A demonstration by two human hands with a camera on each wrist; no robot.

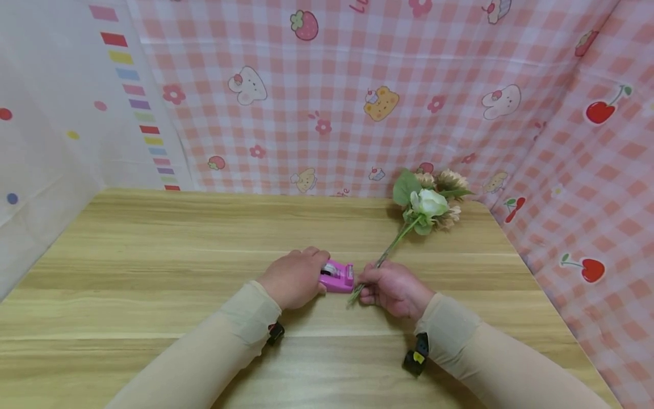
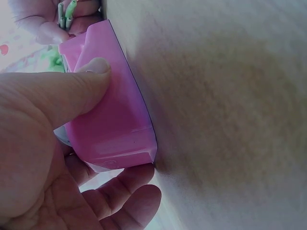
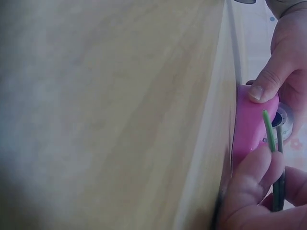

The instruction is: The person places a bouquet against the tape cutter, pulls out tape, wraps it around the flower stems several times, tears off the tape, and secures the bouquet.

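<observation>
A pink tape dispenser (image 1: 337,284) with a roll of clear tape stands on the wooden table. My left hand (image 1: 297,277) grips its rear part, with the thumb (image 2: 91,84) pressed along its pink side in the left wrist view. Just right of the dispenser, my right hand (image 1: 395,288) pinches the stems (image 3: 269,129) of a bunch of artificial flowers (image 1: 428,203) near their lower ends. The bunch slants away to the back right, with a white rose, beige blooms and green leaves. The stem ends lie close to the dispenser's front; whether they touch it I cannot tell.
The wooden table (image 1: 153,272) reaches back to a pink checked cloth (image 1: 337,74). Another cloth with cherries (image 1: 592,270) hangs along the right edge, and a white dotted cloth (image 1: 46,147) on the left. Dark wrist cameras (image 1: 416,355) sit under the wrists.
</observation>
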